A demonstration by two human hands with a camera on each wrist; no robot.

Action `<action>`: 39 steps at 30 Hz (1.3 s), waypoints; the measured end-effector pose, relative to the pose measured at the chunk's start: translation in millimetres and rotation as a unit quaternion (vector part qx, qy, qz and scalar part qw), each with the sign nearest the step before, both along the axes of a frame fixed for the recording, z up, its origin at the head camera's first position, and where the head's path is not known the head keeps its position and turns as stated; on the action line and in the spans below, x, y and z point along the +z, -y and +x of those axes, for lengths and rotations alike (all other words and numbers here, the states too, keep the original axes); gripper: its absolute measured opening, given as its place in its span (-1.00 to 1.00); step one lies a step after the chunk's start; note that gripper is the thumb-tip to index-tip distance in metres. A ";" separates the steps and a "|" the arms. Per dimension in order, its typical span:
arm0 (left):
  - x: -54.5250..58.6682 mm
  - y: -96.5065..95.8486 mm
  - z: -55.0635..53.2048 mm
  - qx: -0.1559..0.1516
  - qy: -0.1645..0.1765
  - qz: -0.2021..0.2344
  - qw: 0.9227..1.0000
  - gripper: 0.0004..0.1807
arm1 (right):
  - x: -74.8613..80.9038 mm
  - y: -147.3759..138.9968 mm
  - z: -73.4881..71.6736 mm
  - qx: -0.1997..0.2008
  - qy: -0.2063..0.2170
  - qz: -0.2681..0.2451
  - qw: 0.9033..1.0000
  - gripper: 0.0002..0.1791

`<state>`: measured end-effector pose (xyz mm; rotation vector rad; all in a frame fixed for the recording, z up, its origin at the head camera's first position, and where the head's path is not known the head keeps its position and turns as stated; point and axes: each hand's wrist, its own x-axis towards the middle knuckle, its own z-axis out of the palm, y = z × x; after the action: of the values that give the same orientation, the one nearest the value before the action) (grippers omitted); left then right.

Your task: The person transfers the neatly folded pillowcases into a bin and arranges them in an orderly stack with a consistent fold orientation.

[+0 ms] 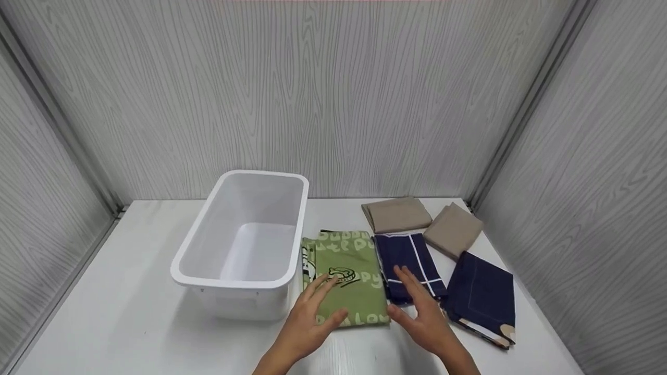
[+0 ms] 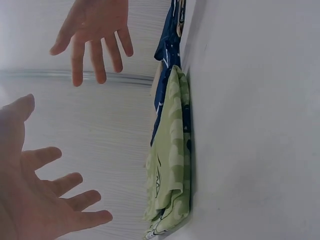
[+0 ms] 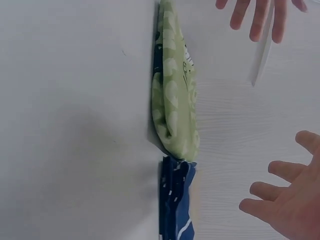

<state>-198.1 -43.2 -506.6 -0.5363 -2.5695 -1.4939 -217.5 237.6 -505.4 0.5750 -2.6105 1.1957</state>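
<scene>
A folded green cloth point(image 1: 351, 260) with pale lettering and a black line drawing lies flat on the table, seen edge-on in both wrist views. Above its left front part hovers my left hand point(image 1: 307, 320), fingers spread, holding nothing. My right hand point(image 1: 426, 317) hangs over the cloth's right front corner and the navy cloth with white stripes point(image 1: 409, 260), its fingers extended and apart. Between the palms there is only air; the left wrist view shows both the left hand point(image 2: 37, 195) and the right hand point(image 2: 100, 25) raised off the fabric.
A deep white plastic bin point(image 1: 237, 284) stands left of the green cloth, close against its edge. Two folded brown cloths point(image 1: 397, 214) lie at the back right. A folded dark navy cloth point(image 1: 482, 291) sits at the far right. Grey wood-grain walls point(image 1: 292, 94) enclose the table.
</scene>
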 end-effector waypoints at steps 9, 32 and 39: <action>-14.5 3.5 -7.3 0.020 0.071 0.018 0.997 -0.29 | -13.4 -0.8 -2.1 0.003 0.057 -0.079 0.995 -0.25; -35.8 8.7 -11.3 0.064 0.106 0.127 0.984 -0.41 | -29.5 -1.1 -8.6 0.007 0.212 -0.286 0.934 -0.37; -37.4 10.5 -12.8 0.070 0.125 0.143 0.979 -0.39 | -28.1 -3.0 -7.7 -0.010 0.273 -0.335 0.902 -0.34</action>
<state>-211.0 -53.7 -544.0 -0.1368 -2.4339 -1.9403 -225.2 240.6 -533.5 0.0676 -2.2929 2.3641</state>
